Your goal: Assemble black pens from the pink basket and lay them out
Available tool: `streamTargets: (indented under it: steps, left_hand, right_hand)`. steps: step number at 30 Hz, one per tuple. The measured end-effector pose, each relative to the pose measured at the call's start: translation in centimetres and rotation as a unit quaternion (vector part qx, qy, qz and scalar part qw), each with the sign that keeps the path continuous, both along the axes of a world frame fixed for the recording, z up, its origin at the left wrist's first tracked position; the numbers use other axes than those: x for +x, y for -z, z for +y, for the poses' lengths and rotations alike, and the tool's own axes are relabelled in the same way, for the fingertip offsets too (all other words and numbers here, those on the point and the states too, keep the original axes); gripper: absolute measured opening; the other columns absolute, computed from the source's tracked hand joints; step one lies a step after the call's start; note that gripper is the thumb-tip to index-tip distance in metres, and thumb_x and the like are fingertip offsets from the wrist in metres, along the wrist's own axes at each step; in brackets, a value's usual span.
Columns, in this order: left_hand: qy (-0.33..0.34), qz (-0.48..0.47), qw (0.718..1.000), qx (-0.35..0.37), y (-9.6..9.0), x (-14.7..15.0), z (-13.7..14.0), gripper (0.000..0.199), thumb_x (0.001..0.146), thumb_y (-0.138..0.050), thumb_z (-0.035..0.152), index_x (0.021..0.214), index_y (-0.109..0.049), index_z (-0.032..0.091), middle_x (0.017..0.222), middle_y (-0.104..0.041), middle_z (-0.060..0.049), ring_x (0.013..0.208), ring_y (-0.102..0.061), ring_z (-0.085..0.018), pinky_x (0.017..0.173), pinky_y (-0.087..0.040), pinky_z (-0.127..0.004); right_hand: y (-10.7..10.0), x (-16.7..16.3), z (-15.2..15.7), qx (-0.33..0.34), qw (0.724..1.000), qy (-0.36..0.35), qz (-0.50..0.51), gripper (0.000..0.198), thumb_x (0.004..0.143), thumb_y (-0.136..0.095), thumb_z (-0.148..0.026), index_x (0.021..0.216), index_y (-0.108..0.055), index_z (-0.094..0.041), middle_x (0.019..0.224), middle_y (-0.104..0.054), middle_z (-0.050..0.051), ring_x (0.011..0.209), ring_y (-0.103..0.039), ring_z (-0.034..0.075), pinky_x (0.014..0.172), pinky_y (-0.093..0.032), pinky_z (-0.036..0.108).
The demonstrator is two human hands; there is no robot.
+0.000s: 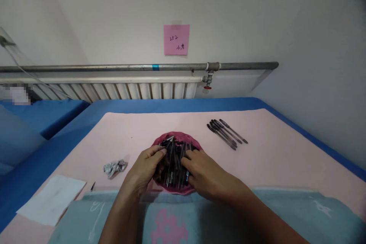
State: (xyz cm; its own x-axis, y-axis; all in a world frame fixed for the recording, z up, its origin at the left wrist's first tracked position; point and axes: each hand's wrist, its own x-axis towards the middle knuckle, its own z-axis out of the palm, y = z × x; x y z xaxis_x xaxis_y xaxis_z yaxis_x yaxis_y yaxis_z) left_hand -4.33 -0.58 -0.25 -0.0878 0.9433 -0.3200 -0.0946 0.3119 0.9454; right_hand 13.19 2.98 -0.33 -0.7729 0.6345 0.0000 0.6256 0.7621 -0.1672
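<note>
A round pink basket [183, 136] full of dark pen parts and clear pen barrels [175, 162] sits near the front of the pink mat. My left hand [147, 166] is at the basket's left side, its thumb and fingers pressed together over the parts. On the right side my right hand [201, 169] reaches in with curled fingers among the barrels. What either hand pinches is hidden or too small to make out. Behind and to the right, several assembled black pens [224, 135] lie side by side on the mat.
Crumpled paper [114, 167] and a white sheet [53, 199] lie at the left, with a small dark piece [93, 186] beside them. A teal patterned cloth [286, 206] covers the front edge. At the back stand a radiator [143, 90] and a pipe [114, 67] along the wall.
</note>
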Motion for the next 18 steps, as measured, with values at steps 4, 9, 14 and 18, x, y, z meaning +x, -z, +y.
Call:
streamTargets:
  steps: [4, 9, 14, 18]
  left_hand:
    - [0.005, -0.003, 1.0, 0.0, 0.1, -0.02, 0.0, 0.023, 0.071, -0.056, 0.039, 0.069, -0.051, 0.017, 0.052, -0.049, 0.006, 0.038, -0.037, -0.005, 0.038, -0.025, -0.019]
    - [0.004, -0.002, 1.0, 0.002, 0.07, 0.02, -0.05, 0.023, 0.071, -0.057, 0.039, 0.069, -0.051, 0.017, 0.05, -0.048, 0.006, 0.037, -0.035, -0.004, 0.038, -0.024, -0.02]
    - [0.004, 0.005, 1.0, 0.004, 0.03, 0.06, -0.05, 0.023, 0.071, -0.057, 0.039, 0.066, -0.051, 0.017, 0.047, -0.043, 0.008, 0.037, -0.034, -0.004, 0.038, -0.023, -0.02]
    - [0.001, 0.012, 1.0, 0.002, 0.0, 0.03, -0.01, 0.023, 0.071, -0.057, 0.039, 0.067, -0.051, 0.017, 0.046, -0.043, 0.008, 0.038, -0.035, -0.005, 0.039, -0.023, -0.02]
  right_hand:
    - [-0.14, -0.21, 0.07, 0.012, 1.0, 0.004, -0.025, 0.015, 0.067, -0.049, -0.008, 0.077, -0.056, -0.016, 0.083, -0.058, 0.008, 0.075, -0.05, 0.02, 0.065, -0.032, 0.031]
    - [-0.1, -0.21, 0.21, 0.007, 0.999, -0.031, -0.013, 0.013, 0.069, -0.052, -0.01, 0.079, -0.058, -0.016, 0.087, -0.06, 0.008, 0.08, -0.05, 0.021, 0.069, -0.033, 0.031]
    - [0.41, -0.26, 0.44, -0.008, 0.998, -0.067, 0.012, 0.017, 0.072, -0.049, -0.006, 0.077, -0.06, -0.017, 0.08, -0.062, 0.005, 0.079, -0.052, 0.019, 0.07, -0.034, 0.03]
    - [0.28, -0.24, 0.61, -0.015, 0.997, -0.079, 0.018, 0.016, 0.073, -0.049, -0.007, 0.074, -0.063, -0.016, 0.079, -0.062, 0.006, 0.076, -0.051, 0.018, 0.069, -0.033, 0.03]
